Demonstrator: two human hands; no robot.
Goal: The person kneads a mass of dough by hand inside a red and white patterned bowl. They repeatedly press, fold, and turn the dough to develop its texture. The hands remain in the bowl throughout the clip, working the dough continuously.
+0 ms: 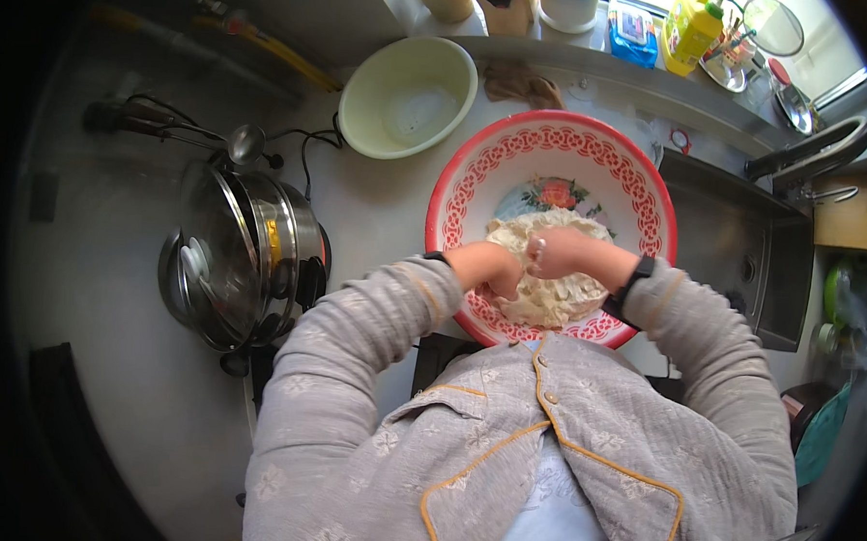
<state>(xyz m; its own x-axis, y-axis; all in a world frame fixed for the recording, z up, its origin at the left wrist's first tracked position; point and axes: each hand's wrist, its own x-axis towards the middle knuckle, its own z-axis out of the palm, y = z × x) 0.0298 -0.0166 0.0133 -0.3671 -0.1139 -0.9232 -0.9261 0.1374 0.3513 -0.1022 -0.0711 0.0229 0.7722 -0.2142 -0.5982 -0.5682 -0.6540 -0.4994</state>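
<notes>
A big enamel basin (475,153) with a red rim and a red patterned band holds a rough, pale mass of dough (559,294). My left hand (497,270) is at the dough's left side with its fingers bent downward; whether it grips any dough is hidden. Over the dough's upper middle, my right hand (554,252) is curled like a fist, with whitish bits on its fingers, and its palm side does not show. The two hands are close to each other. Flowers painted on the basin's bottom show beyond the dough.
A pale green plastic basin (408,99) stands behind on the left, beside a brown cloth (521,86). Steel pots with a glass lid (220,254) and a ladle (247,144) are at the left. On the right are a sink (725,240) and a faucet (809,153). Bottles (694,35) line the sill.
</notes>
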